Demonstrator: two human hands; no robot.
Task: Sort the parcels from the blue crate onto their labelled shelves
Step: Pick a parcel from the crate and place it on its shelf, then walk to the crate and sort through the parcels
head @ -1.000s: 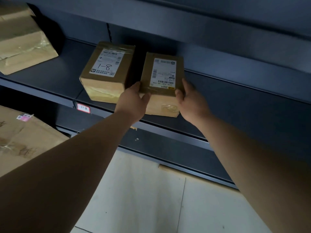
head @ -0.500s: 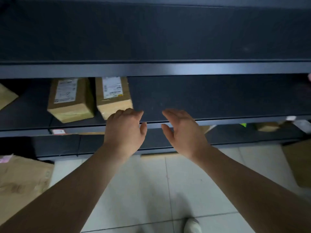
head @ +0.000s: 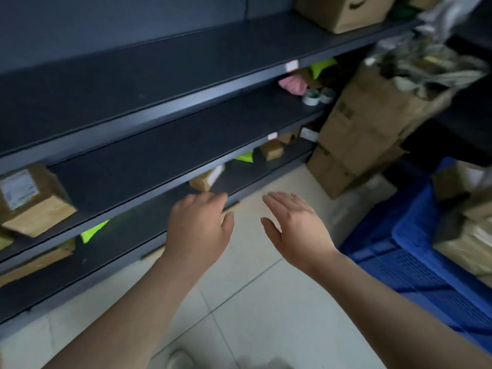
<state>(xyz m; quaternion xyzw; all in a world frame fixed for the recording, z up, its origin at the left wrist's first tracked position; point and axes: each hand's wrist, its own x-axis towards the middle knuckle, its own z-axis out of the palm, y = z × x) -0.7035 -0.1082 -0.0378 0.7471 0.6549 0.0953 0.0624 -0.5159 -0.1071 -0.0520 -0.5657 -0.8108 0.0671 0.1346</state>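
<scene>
Hands first: bare left hand (head: pixel 198 227) hanging palm-down, fingers loosely spread and slightly curled, gripping nothing. Bare right hand (head: pixel 296 230) likewise fully open, palm turned inward, thumb apart, nothing in it. Both are hovering over the pale tiled floor (head: pixel 255 302), just in front of the dark grey metal shelving unit (head: pixel 165 145), touching none of it.

At 9 o'clock, a brown cardboard parcel with a white printed label (head: pixel 32 199) is sitting on a middle shelf near its front edge, blurred. Smaller brown parcels and lime-green items are showing on the lower shelf toward 12 o'clock; too blurred to read any labels. At 1 to 2 o'clock, tall brown cardboard cartons (head: pixel 367 123) are standing on the floor against the shelving end.

At 3 to 4 o'clock, the blue plastic crate (head: pixel 415 265) is resting on the floor, with more brown cardboard parcels (head: pixel 468 241) lying inside it, well apart from both hands.

Step, as a judgement: between placements, hands free, heading for the next pick. Next move is calling for a turn toward 3 o'clock, reaching into the crate, taking one parcel with both hands, reading its label, then matching it to a shelf tag.
</scene>
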